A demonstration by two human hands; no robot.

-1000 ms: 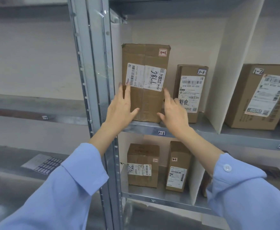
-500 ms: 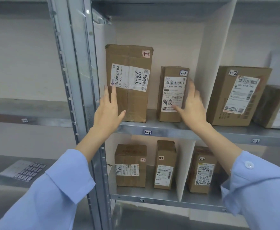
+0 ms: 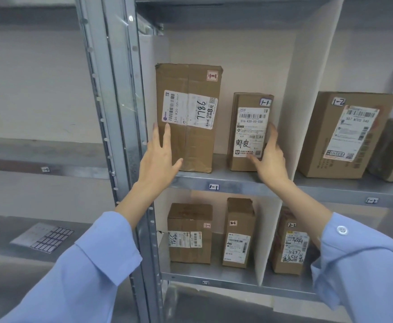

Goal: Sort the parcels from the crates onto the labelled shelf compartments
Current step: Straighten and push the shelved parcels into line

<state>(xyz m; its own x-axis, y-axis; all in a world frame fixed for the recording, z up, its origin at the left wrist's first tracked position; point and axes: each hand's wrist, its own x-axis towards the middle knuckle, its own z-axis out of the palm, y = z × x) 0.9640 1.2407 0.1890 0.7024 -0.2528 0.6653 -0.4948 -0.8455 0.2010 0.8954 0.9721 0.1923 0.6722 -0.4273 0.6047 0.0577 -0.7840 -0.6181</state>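
- Left hand [image 3: 160,157]: fingers [image 3: 167,136] straight and spread, laid flat against the lower left front of the tall parcel [image 3: 188,145]. They press on it; they do not curl round it.
- Right hand [image 3: 272,159]: fingers straight, laid along the right side of the smaller parcel [image 3: 249,131], thumb at its lower front edge. I judge this a flat steadying contact, not a clamp.
- Change: one second ago my two hands flanked the tall parcel. Since then the right hand has left it and crossed to the smaller parcel; the left hand has stayed at the tall parcel's left edge.
- Location of the task's thing: the tall parcel stands upright on the upper shelf [image 3: 242,180], left of the smaller parcel and near it, with a gap between. Both stand left of the white divider [image 3: 293,101].
- Check: both parcels carry a hand-written "1-1" tag, and the shelf label [image 3: 214,186] below them reads "1-1". The compartment matches.
- Meaning for the task: I judge the tall parcel as placed. The present step is squaring up its neighbour.
- Next: release both parcels and fetch another from the crates, which are out of view.
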